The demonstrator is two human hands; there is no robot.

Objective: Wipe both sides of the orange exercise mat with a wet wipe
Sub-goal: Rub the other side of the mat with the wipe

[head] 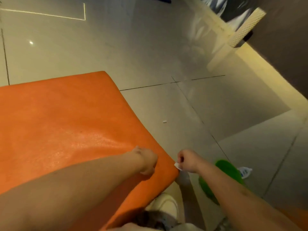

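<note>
1. The orange exercise mat [66, 124] lies flat on the tiled floor [166, 55], filling the lower left; its long axis seems to run off frame to the left.
2. The left hand [146, 161], fisted, presses the mat's near right corner; whether it grips anything I cannot tell.
3. The right hand [188, 160] pinches a small wet wipe [177, 165] at that edge. Best anchor firmly and stroke outward.

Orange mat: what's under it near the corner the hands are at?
The orange mat lies over the tiled floor. Its near corner is lifted between the left hand and right hand, above a pale shoe. What lies under the rest is covered.
</note>
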